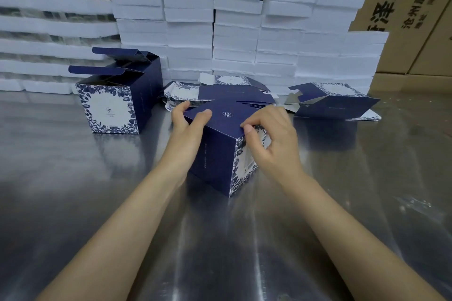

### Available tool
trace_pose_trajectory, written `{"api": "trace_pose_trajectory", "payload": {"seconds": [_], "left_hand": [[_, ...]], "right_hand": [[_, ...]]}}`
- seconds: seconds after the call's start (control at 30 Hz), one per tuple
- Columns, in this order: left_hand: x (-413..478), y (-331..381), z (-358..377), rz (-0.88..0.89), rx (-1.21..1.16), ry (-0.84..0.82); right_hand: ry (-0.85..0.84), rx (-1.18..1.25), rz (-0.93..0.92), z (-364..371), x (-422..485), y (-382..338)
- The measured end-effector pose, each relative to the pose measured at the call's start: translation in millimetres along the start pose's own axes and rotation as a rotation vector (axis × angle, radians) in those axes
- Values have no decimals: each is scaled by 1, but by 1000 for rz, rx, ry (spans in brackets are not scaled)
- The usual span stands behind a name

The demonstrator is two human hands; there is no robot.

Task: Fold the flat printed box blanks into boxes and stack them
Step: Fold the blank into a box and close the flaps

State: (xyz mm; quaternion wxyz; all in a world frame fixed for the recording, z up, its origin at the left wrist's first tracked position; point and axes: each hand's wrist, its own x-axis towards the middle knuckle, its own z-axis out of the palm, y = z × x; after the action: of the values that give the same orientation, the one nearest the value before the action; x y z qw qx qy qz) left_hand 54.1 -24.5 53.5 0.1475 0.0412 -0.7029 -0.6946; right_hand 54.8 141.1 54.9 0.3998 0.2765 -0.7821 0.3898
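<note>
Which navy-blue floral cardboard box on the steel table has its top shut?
The navy cardboard box gripped between the left hand and right hand; the upright boxes at left have raised flaps, the printed box at right lies collapsed.

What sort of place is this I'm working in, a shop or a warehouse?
Probably a packaging workshop or warehouse packing station: white foam-looking trays are stacked along the back, brown shipping cartons stand behind them, and flat box blanks lie on a steel table behind the navy box being folded.

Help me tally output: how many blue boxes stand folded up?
3: held box at centre, front box at left, rear box just behind it. Flat blanks could hide more.
</note>
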Motion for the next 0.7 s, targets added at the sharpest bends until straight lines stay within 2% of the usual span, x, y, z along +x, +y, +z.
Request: {"api": "trace_pose_trajectory", "payload": {"seconds": [0.1, 0.27, 0.5, 0.6, 0.7], "left_hand": [[1, -1, 0, -8, 2, -12], [5, 0, 4, -8, 7, -23], [6, -2, 3, 28, -27, -46], [9, -4, -4, 44, -45, -35], [15, -6, -13, 47, -178, -49]], "right_hand": [[-18, 39, 43, -1, 6, 2], [-20, -75, 12, -15, 8, 19], [-50, 23, 110, -15, 11, 16], [-37, 67, -23, -20, 7, 13], [-74, 92, -144, -21, 0, 8]]}}
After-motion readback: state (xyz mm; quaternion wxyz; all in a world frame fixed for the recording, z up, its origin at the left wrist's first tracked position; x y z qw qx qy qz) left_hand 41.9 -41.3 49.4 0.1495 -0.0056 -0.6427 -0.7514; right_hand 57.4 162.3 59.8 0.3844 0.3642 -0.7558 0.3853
